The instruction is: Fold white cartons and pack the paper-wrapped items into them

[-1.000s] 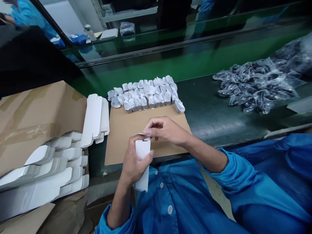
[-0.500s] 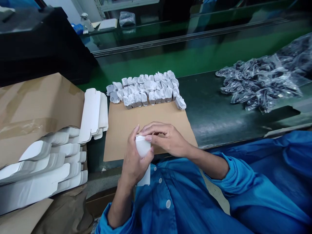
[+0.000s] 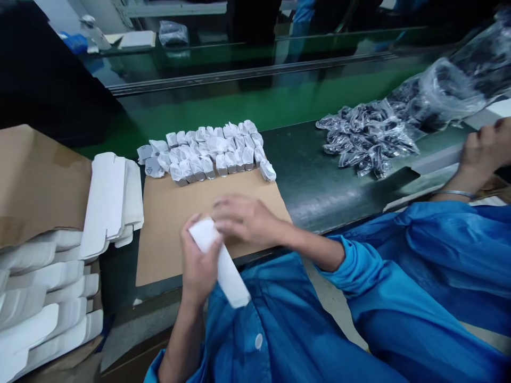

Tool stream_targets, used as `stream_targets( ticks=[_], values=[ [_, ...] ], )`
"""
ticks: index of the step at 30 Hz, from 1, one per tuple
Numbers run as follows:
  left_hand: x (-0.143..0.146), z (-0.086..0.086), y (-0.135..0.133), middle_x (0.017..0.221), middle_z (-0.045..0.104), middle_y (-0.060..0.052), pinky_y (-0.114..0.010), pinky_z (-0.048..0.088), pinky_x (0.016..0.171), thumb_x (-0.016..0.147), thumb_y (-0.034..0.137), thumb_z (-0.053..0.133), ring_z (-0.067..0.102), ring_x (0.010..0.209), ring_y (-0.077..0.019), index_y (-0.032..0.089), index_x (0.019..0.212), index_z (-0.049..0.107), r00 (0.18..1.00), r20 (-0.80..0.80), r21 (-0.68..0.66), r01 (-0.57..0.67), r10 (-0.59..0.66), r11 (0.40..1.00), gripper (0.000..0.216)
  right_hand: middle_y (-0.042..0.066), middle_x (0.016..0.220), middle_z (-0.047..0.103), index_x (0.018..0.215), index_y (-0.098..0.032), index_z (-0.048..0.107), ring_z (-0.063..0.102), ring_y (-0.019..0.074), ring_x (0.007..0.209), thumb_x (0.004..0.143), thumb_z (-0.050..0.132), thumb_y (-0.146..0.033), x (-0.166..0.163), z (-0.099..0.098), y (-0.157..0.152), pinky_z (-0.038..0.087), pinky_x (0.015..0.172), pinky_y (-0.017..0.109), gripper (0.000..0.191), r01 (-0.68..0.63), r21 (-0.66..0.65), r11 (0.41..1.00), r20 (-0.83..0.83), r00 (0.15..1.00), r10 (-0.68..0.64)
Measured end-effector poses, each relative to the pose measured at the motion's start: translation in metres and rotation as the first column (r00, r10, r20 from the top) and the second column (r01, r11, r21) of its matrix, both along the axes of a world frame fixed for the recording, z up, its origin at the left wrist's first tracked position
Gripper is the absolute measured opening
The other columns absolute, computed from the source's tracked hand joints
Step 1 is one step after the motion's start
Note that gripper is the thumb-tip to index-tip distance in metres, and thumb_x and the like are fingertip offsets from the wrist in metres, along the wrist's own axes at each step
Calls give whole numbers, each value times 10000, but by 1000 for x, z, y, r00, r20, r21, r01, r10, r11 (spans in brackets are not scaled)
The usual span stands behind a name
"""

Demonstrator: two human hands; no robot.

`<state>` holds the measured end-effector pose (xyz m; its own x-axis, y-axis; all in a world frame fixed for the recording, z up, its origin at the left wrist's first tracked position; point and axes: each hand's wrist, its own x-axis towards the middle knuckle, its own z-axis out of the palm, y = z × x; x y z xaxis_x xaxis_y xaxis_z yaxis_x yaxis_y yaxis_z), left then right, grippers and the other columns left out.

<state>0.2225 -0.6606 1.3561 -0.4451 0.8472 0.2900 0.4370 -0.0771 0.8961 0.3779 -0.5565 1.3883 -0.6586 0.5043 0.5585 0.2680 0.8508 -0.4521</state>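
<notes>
**White carton gripped over the desk edge**

The left hand (image 3: 198, 266) has its fingers wrapped round a slim white carton (image 3: 223, 266), whose long axis slants from upper left, over the cardboard sheet (image 3: 167, 229), down right toward the blue smock. The right hand (image 3: 243, 218) rests curled on the carton's upper end, fingers narrow, blurred. Wrapped white packets (image 3: 207, 154) lie beyond, well apart.

Bare left hand (image 3: 198, 266) and bare right hand (image 3: 243, 219), no gloves or rings. Bright blue smock (image 3: 287, 324), round blue buttons down the front, sleeves pushed up the forearms.
</notes>
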Motion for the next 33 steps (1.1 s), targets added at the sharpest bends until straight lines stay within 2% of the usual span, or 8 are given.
stream_targets(
  ticks=[3,6,9,13,18,23,27,33],
  values=[
    [-19,-5,22,1023,612,-51,-379,527,910,894,415,524,644,1005,-218,229,1208,476,901,422,80,-148,101,986,368,108,1172,668,1149,-189,637,595,252,1114,942,539,-355,27,7,45,481,919,379,283,506,-110,856,39,862,-505],
    [-43,-11,32,1118,612,-97,-461,457,1037,857,320,543,606,1141,-259,195,1208,488,878,427,123,-293,216,948,377,135,1042,691,1128,-139,642,633,287,977,838,649,-279,55,2,75,487,828,398,322,676,-182,714,196,737,-647],
    [-58,-10,18,1449,448,-180,-536,237,1190,844,296,607,356,1417,-326,170,1333,487,933,-134,187,-307,334,933,519,65,863,708,1109,-147,649,651,192,758,897,564,-296,75,-8,78,495,696,308,273,515,-324,793,219,857,-467],
    [-55,1,-9,1543,399,-117,-566,214,1191,871,369,628,313,1453,-337,285,1501,341,665,-711,-83,244,-228,966,697,80,973,707,1024,-166,698,642,200,876,931,521,-292,80,-14,60,487,770,325,236,384,-227,895,250,911,-327],
    [-39,4,-1,1377,571,-69,-534,371,1081,937,286,530,522,1256,-300,413,1421,461,220,-795,-430,452,-565,782,506,114,1149,672,1246,-178,617,598,252,1054,919,588,-331,75,-19,41,481,870,369,362,320,4,948,426,857,-291],
    [-32,1,12,1378,519,-144,-474,472,773,915,141,465,561,1083,-347,397,1335,574,229,-885,-349,252,-406,903,504,135,1125,675,1225,-124,618,611,262,1035,851,642,-239,78,-16,24,484,887,372,392,341,-55,939,415,863,-289],
    [-29,4,8,1390,501,-99,-474,449,813,904,110,488,511,1171,-334,362,1069,717,270,-861,-324,361,-430,875,379,74,1083,697,1203,-155,636,648,194,938,827,667,-185,70,-5,3,508,854,311,379,85,-298,951,304,953,10],
    [-31,4,2,1344,507,-120,-468,447,901,878,62,519,488,1209,-310,254,930,725,317,-834,-264,489,-451,832,286,127,1174,654,1208,-149,623,587,251,1129,925,518,-144,29,-23,-11,479,1017,462,301,-104,-234,967,259,952,165]
  ],
)
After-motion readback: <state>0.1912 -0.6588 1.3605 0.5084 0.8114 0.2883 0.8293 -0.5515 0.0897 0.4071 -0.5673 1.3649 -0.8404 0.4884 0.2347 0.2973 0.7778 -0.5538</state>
